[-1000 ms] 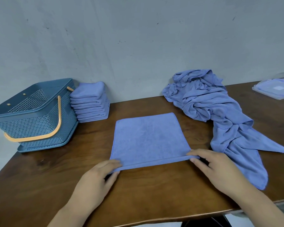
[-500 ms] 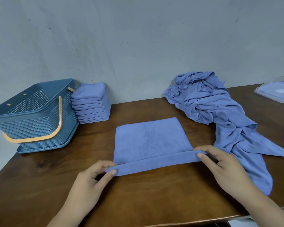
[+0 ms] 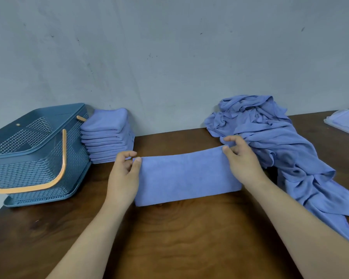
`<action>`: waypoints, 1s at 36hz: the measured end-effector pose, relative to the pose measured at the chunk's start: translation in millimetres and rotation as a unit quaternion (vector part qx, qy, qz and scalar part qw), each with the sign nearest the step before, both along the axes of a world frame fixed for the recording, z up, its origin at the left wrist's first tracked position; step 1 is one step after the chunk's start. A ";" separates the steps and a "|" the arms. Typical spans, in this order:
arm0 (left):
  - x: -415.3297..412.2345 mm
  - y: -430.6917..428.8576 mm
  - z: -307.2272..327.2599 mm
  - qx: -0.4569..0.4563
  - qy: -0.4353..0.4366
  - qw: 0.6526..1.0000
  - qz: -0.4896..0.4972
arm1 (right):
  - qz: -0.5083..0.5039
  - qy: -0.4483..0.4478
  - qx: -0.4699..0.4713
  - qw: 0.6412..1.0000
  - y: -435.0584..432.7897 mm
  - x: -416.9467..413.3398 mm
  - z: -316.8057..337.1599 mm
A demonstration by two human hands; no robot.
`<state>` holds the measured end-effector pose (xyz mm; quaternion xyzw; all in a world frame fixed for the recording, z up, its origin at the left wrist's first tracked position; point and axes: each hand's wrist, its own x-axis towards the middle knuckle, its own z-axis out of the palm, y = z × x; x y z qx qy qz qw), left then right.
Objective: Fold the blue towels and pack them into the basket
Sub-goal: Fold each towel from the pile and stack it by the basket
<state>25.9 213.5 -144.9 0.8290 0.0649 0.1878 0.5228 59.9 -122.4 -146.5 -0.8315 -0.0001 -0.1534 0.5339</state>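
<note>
Halfway mark on this one, folks! The towel (image 3: 187, 176) lies dead centre on the counter (image 3: 189, 242), doubled over into a long band running nine to three. The left hand (image 3: 123, 174) has its grip pinched on the far corner at the nine o'clock end, thumb against fingers. The right hand (image 3: 242, 158) pinches the matching corner at the three o'clock end. Both grips are narrow, both holding cloth.

Score so far: a neat stack (image 3: 109, 137) of folded towels sits at ten o'clock, against the wall, just beside the basket (image 3: 34, 158) out at nine. That basket sits tilted, handle hanging down its front, and no towel shows in it, so packing looks not yet begun. Over at two o'clock a rumpled heap (image 3: 270, 141) of unfolded towels waits, trailing down toward four. I judge the folding well underway: this towel needs at least one more fold, the heap is yet to be worked, and every piece has yet to go into the basket.

And the change: a second ago the towel lay open as a square, both hands at its near edge by six o'clock. Half a second ago that edge was rolling up. Now it is carried right over to the far edge, and the hands have travelled up with it.
</note>
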 end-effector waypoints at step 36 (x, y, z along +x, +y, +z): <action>24.1 9.8 -30.2 0.209 0.096 0.972 -0.056 | -0.022 0.040 -0.262 0.964 6.0 11.7 -38.6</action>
